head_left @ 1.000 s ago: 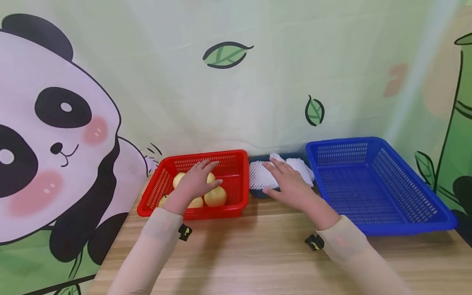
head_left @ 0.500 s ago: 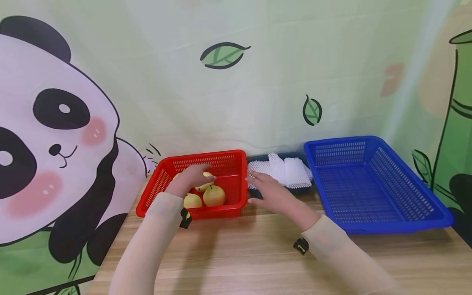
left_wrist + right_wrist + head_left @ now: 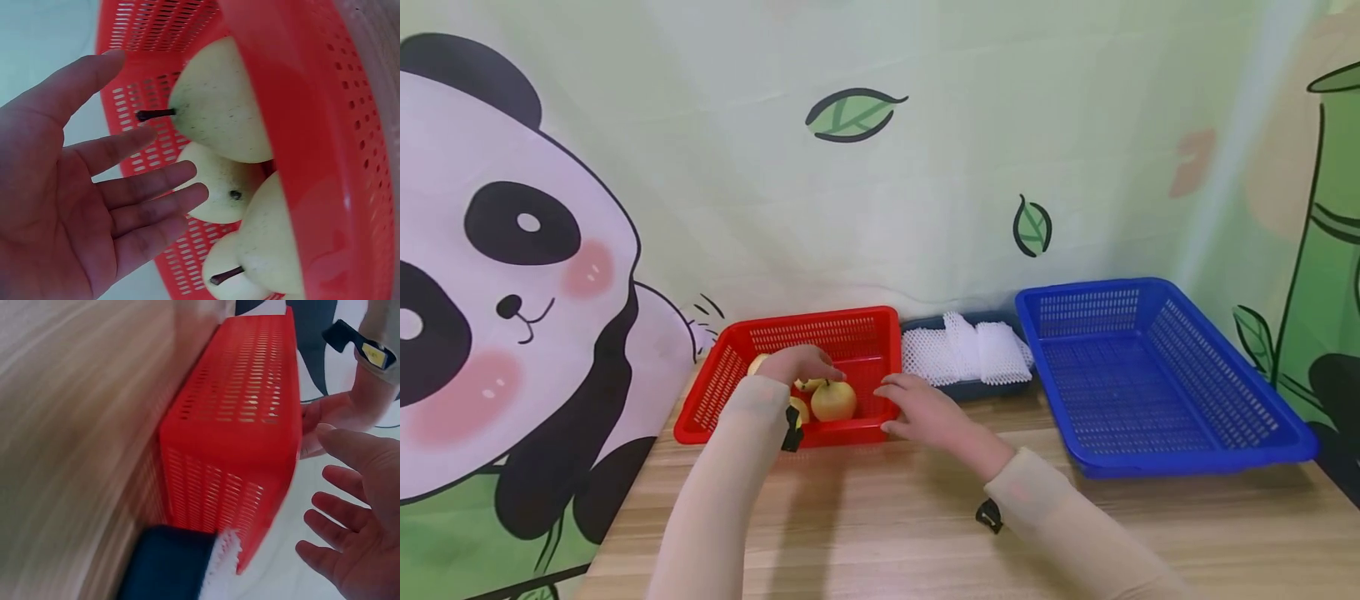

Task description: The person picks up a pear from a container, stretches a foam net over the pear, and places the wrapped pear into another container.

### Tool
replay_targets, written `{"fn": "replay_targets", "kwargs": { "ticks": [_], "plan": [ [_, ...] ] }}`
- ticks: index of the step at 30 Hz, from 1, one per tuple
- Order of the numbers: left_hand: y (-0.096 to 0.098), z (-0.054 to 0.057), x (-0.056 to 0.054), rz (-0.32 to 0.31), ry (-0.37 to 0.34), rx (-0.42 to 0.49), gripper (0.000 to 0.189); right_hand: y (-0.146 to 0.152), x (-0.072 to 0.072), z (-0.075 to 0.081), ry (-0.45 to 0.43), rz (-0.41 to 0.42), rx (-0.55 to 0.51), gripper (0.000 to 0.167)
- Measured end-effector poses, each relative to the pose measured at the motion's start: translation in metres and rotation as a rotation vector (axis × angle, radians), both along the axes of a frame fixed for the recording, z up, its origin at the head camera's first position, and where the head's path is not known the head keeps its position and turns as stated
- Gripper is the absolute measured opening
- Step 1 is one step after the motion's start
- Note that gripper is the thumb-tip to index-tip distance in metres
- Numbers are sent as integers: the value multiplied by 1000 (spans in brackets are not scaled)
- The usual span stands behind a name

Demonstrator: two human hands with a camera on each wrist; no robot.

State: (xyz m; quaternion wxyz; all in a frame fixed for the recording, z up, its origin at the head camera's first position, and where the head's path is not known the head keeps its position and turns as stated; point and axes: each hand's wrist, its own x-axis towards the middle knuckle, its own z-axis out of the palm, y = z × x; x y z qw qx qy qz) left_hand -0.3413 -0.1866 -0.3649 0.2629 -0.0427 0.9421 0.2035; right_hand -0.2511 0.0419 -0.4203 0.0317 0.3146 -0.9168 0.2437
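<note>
Several pale yellow pears [image 3: 834, 402] lie in the red basket [image 3: 886, 350]. My left hand [image 3: 799, 365] is over the basket, palm down, partly covering the pears in the head view. In the left wrist view its fingers spread apart close to a pear [image 3: 219, 103] with a dark stem, and nothing is in the palm. Near the basket's right front corner, my right hand [image 3: 928, 414] hovers with fingers extended and holds nothing. The right wrist view shows that hand [image 3: 359, 509] beside the basket's rim.
White foam net sleeves [image 3: 966, 350] lie in a dark blue tray [image 3: 977, 390] between the baskets. A large blue basket [image 3: 1138, 400] stands on the right of the wooden table [image 3: 880, 525]. Behind hangs a panda-printed curtain [image 3: 925, 208].
My right hand has moved left, from over the foam nets to the red basket's right front corner. The left hand has lowered into the basket area, toward the pears.
</note>
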Motion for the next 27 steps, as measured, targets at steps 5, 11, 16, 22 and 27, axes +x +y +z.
{"fn": "replay_targets", "kwargs": {
  "ticks": [5, 11, 16, 22, 27],
  "plan": [
    [1, -10, -1, 206, -66, 123, 49, -8, -3, -8, 36, -3, -9, 44],
    [0, -19, 11, 633, -96, 401, 67, -14, -2, -19, 82, 16, 6, 33],
    [-3, -23, 3, 539, -98, 320, 60, -15, -1, -26, 174, 32, 24, 22],
    [-1, -25, -12, 405, -88, 169, 57, -17, -1, -27, 159, 15, -11, 20],
    [2, -25, -19, 376, -84, 130, 56, -18, 0, -25, 128, -3, -31, 20]
  ]
}}
